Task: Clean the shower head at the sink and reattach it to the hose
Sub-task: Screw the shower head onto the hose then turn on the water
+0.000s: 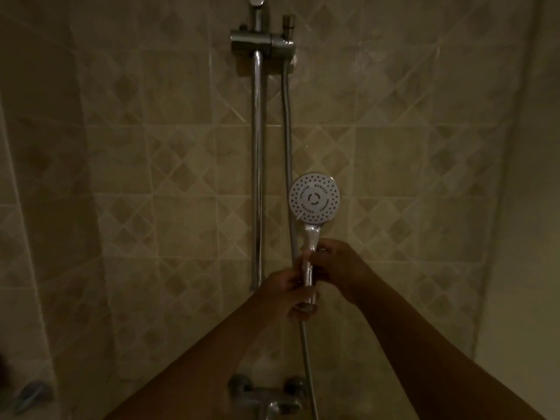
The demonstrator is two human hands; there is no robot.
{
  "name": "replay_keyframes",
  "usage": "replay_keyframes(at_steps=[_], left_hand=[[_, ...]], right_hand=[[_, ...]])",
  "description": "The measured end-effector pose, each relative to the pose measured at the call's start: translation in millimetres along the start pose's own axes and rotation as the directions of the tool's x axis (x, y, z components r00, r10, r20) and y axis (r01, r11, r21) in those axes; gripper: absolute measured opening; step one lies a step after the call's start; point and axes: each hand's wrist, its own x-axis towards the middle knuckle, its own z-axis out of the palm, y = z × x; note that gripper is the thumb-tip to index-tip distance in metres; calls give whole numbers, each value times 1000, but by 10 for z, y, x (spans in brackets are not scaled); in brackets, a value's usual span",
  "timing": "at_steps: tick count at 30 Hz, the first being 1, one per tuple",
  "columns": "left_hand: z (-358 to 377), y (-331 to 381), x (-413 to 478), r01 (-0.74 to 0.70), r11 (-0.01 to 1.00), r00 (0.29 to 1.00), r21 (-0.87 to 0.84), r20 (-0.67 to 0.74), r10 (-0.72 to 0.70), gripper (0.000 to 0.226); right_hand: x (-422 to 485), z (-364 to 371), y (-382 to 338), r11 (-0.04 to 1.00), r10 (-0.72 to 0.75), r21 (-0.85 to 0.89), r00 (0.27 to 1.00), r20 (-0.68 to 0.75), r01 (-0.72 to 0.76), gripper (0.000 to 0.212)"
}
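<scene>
I see the hose (287, 131) just right of the rail (258, 165), the shower head (314, 197) right of both, and the mixer tap (266, 394) below.

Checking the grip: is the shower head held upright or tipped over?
Upright: the shower head has its round face on top, handle running down into the right hand and left hand.

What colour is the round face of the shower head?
White with dark nozzle holes; the round shower head face shows best in the head view.

Bare left forearm (212, 359), bare right forearm (424, 350)
</scene>
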Motion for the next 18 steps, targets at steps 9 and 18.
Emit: replay_keyframes(at_steps=[9, 18], left_hand=[[-149, 927, 570, -51, 944, 996, 327, -50, 71, 13], [-341, 2125, 973, -210, 771, 823, 602, -317, 471, 28]], right_hand=[[432, -233, -742, 994, -111, 19, 993, -41, 112, 11], [719, -438, -1398, 986, -163, -24, 986, -43, 162, 21]])
